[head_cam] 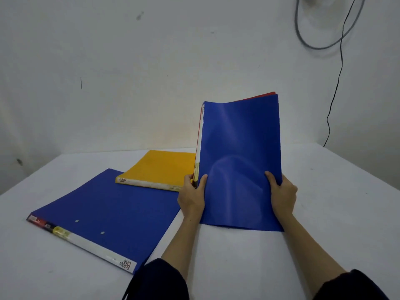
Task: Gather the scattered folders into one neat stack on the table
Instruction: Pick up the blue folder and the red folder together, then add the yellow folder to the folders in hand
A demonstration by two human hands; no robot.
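I hold a blue folder (239, 161) upright, its lower edge resting on the white table (324, 213). A red folder (263, 95) is pressed behind it, with only its top and left edges showing. My left hand (192, 195) grips the pair at the spine side. My right hand (281, 194) grips the right edge. A second blue folder (104, 215) lies flat at the left, its labelled spine toward me. A yellow folder (159, 168) lies flat behind it, partly hidden by the upright pair.
A pale wall (151, 72) rises just behind the table's far edge. Grey and black cables (341, 68) hang on the wall at the upper right. My dark sleeves are at the bottom of the view.
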